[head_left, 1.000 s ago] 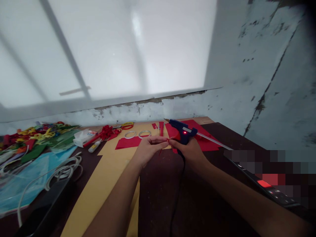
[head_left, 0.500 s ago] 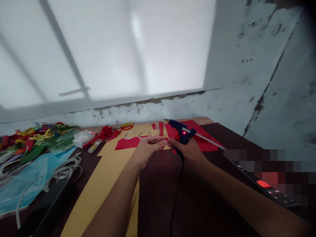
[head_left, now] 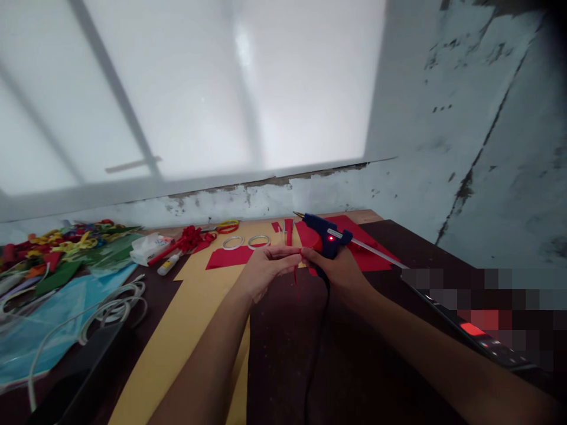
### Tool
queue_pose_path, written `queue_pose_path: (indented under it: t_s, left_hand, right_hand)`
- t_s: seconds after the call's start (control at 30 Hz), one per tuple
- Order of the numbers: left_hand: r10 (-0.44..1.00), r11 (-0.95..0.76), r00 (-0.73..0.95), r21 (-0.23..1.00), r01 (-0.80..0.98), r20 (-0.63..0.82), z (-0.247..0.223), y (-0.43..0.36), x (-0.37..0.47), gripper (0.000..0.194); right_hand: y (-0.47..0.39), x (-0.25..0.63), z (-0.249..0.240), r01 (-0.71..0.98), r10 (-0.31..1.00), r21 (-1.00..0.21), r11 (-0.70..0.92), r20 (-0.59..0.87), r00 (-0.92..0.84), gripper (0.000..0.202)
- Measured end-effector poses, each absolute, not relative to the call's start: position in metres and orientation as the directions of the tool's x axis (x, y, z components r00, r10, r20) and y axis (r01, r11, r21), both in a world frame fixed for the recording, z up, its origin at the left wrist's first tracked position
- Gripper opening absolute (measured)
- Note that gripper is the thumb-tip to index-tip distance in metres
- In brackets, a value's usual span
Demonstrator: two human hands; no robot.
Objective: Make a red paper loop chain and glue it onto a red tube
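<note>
A blue glue gun (head_left: 325,230) with a lit red light is gripped in my right hand (head_left: 343,274), its nozzle pointing up and left. A clear glue stick (head_left: 376,252) juts from its back. My left hand (head_left: 263,273) is closed, its fingertips pinching a thin red strip (head_left: 296,282) whose loose end dangles below. The thumb and finger of my right hand meet the left fingertips at this strip. Just beyond the hands lie two silver rings (head_left: 258,241), red sheets (head_left: 225,257) and a red upright piece (head_left: 289,231).
Yellow-handled scissors (head_left: 228,226), a red ruffled flower (head_left: 191,238), a small glue bottle (head_left: 168,264) and a white packet (head_left: 150,248) are at the back left. A coiled white cable (head_left: 117,304) and blue plastic (head_left: 57,330) lie farther left. The gun's black cord (head_left: 316,354) runs toward me.
The dangling end of the red strip has shifted slightly to the right. Both hands and the glue gun stay almost where they were.
</note>
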State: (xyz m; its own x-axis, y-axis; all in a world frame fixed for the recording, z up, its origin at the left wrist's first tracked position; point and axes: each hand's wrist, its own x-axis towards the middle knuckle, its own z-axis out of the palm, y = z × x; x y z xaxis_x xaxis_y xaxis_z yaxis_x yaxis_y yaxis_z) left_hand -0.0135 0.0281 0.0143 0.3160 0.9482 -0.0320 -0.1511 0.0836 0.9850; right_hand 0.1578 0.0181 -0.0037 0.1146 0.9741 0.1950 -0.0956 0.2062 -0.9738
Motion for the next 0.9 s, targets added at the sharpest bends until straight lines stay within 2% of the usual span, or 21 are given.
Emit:
queue_pose_path:
  t_s: [0.17, 0.57, 0.73, 0.9]
  left_hand:
    - [0.956, 0.076, 0.293, 0.978, -0.193, -0.017, 0.0140, 0.0298, -0.0137, 0.032]
    - [0.949, 0.133, 0.314, 0.942, -0.309, -0.031, 0.0160, 0.0315, -0.0151, 0.028]
    - [0.964, 0.093, 0.266, 0.966, -0.242, -0.026, 0.0165, 0.0318, -0.0143, 0.028]
    - [0.973, -0.016, 0.226, 0.995, -0.099, 0.038, 0.0137, 0.0292, -0.0109, 0.027]
  right_hand:
    - [0.0193, 0.1593, -0.0048, -0.152, 0.977, -0.966, 0.211, 0.206, 0.049, 0.040]
    - [0.0204, 0.1586, -0.0047, -0.221, 0.979, -0.953, 0.205, 0.200, 0.045, 0.036]
    - [0.0224, 0.1585, -0.0072, -0.250, 0.984, -0.952, 0.177, 0.167, 0.060, 0.038]
    - [0.0225, 0.1584, -0.0088, -0.192, 0.984, -0.966, 0.175, 0.165, 0.067, 0.036]
